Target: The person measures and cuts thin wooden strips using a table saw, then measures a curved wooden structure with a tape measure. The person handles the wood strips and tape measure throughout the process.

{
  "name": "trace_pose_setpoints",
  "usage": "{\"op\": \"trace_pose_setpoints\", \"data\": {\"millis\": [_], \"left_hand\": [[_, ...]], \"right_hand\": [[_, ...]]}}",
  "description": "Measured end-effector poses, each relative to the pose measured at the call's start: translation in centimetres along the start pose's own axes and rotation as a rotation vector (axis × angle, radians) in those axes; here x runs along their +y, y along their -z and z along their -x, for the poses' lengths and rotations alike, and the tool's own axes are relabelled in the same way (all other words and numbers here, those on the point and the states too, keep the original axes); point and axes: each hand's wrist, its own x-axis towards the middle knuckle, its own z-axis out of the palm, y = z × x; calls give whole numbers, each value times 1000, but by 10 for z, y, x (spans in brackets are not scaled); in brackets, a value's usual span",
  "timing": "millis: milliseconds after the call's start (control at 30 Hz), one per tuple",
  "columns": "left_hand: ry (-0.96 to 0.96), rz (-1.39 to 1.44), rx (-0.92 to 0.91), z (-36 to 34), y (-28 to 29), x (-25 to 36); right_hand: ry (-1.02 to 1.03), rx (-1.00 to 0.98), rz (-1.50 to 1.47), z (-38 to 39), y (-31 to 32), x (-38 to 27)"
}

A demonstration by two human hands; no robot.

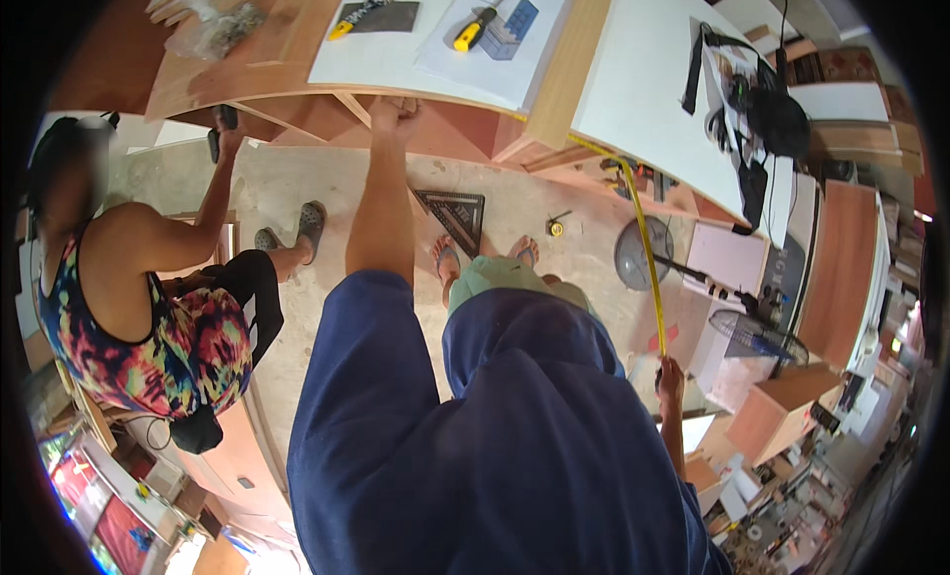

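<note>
My right hand (670, 379), low on the right, is closed around a tape measure whose case is mostly hidden. Its yellow blade (648, 243) runs up from the hand, bends over at the front of the wooden piece and continues leftward along its edge. Up at that front edge, my left hand (394, 110) has its fingers curled against the wood; whatever they grip is hidden. The large wooden piece (572, 55) carries white panels on top. On it lie a yellow-and-black screwdriver (476, 29) over a printed sheet and a brush (364, 11) with a yellow handle.
A co-worker (148, 268) sits at the left, one hand holding a dark tool (220, 132) by the wood. On the floor are a black triangular square (452, 217) and a small yellow tape measure (557, 225). A fan (757, 335) stands right, below black straps and gear (772, 120).
</note>
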Motion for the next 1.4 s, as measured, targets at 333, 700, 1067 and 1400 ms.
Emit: {"op": "trace_pose_setpoints", "data": {"millis": [333,700,1067,1400], "left_hand": [[-61,-198,1,8,-25,4],[-382,-383,-56,5,-32,-30],[-285,-127,-38,-42,-14,-40],[-99,-123,60,-23,-29,-29]], "right_hand": [[-5,-4,-164,46,-85,-39],[141,50,200,57,-104,-18],[-53,-10,-230,50,-107,-54],[-246,-95,-535,80,-155,-72]]}}
